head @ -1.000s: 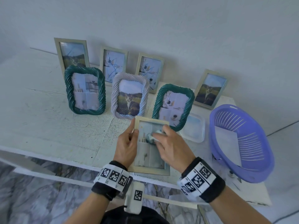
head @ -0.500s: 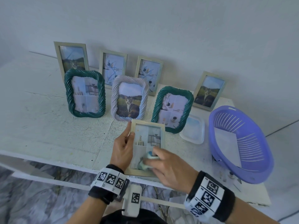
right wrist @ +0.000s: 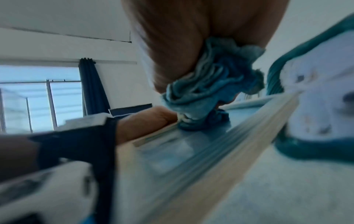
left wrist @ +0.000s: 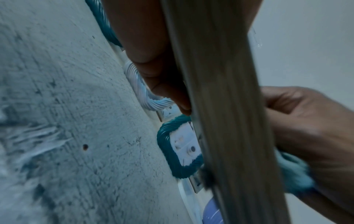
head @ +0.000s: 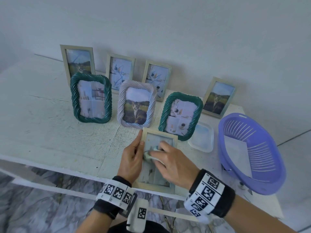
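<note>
A pale wooden picture frame (head: pixel 159 137) is held tilted above the front edge of the white table (head: pixel 50 135). My left hand (head: pixel 132 158) grips its left side, thumb on the front and fingers behind. The frame's edge (left wrist: pixel 226 121) fills the left wrist view. My right hand (head: pixel 175 163) holds a bunched blue cloth (head: pixel 149 154) and presses it on the glass near the frame's middle. In the right wrist view the cloth (right wrist: pixel 206 94) sits crumpled under my fingers on the glass (right wrist: pixel 172 151).
Several framed pictures stand behind: two green rope frames (head: pixel 90 98) (head: pixel 180 116), a white rope frame (head: pixel 136 106), thin pale frames by the wall. A clear plastic lid (head: pixel 202 138) lies flat; a purple basket (head: pixel 250 152) stands at the table's right end.
My right hand with the cloth went down the glass toward the frame's lower part, then back up to its middle. The left hand keeps the same hold.
</note>
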A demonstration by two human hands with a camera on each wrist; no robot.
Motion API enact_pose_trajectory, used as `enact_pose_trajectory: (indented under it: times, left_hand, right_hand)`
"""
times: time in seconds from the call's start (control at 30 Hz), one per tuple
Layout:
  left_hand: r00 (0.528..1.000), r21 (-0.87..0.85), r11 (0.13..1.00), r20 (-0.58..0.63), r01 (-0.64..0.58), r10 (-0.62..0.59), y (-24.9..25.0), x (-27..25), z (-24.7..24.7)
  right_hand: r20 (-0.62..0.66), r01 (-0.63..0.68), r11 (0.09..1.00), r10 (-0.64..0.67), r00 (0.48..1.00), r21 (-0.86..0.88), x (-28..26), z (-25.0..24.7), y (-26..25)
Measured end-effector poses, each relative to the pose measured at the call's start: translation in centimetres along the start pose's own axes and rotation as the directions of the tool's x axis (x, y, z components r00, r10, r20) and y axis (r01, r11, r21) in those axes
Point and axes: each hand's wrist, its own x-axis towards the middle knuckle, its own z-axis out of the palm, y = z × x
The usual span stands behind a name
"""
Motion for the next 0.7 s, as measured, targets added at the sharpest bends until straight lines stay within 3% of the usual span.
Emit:
enact_pose_trajectory:
  times: [0.17,0.23,0.33,0.47,0.57,0.7]
  left_hand:
    - [1.0,0.022,1.0,0.002,-0.019,0.019,0.6,0.0,0.6]
    - [1.0,0.033,0.999,0.0,-0.018,0.018,0.8,0.2,0.4]
    - [1.0,-0.006,1.0,-0.013,0.027,-0.027,0.6,0.4,-0.3]
    - [0.993,-0.023,0.997,-0.08,0.08,-0.081,0.2,0.9,-0.9]
    - [0.995,0.001,0.998,-0.075,0.064,-0.064,0.3,0.9,-0.7]
    - [0.995,0.016,0.998,-0.074,0.062,-0.061,0.8,1.2,-0.3]
  right_hand:
    - [-0.204,-0.173,0.979,0.149,0.967,-0.104,1.8,-0.7,1.3]
    - [-0.184,-0.116,0.993,0.111,0.977,-0.014,1.5,-0.5,0.8]
    - [-0.041,-0.011,0.994,0.016,0.999,0.105,-1.0,-0.2,0.0]
    - [0.142,0.073,0.994,-0.084,0.986,0.076,-4.1,0.3,-0.2]
    - [0.127,0.065,0.998,-0.062,0.99,-0.021,-4.2,0.4,0.6]
    - [-0.06,-0.071,0.991,0.064,0.996,-0.112,-2.6,0.8,1.5]
